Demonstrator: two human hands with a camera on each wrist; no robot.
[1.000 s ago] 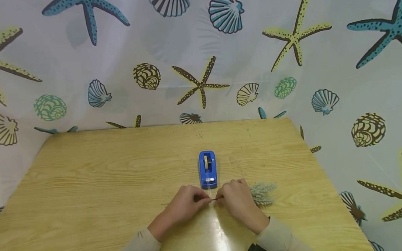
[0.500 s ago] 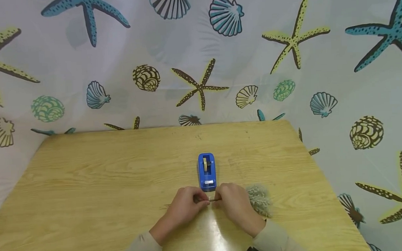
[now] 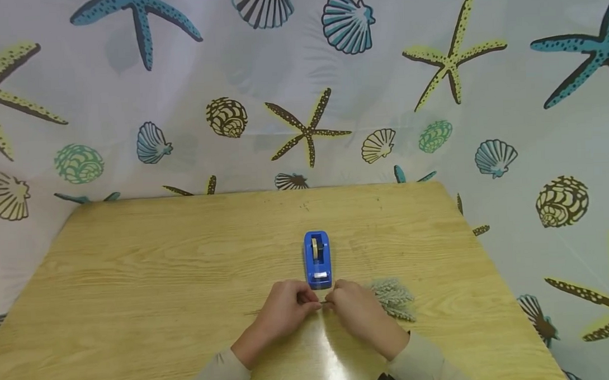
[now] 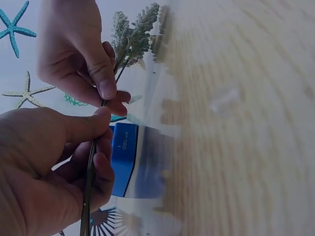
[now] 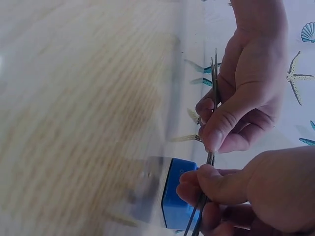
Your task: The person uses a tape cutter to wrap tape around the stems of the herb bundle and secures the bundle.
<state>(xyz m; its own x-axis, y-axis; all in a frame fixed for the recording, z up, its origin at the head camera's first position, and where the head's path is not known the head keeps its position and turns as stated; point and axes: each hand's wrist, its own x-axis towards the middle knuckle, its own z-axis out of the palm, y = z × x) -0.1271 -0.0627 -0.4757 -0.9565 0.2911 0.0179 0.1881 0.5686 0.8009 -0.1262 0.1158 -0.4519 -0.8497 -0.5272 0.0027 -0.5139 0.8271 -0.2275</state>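
Bundle of thin stems is being held crosswise, just on the near side of a blue tape dispenser.
The left hand is pinching the stems between thumb and fingers, their ends poking out past it; the right hand is pinching them too, the fingertips of both lying close together. Pale green seed heads are fanning out beyond the right hand, over the tabletop. The dispenser is holding a tape roll. Beyond the far edge, a pale cloth is showing printed starfish and shells.
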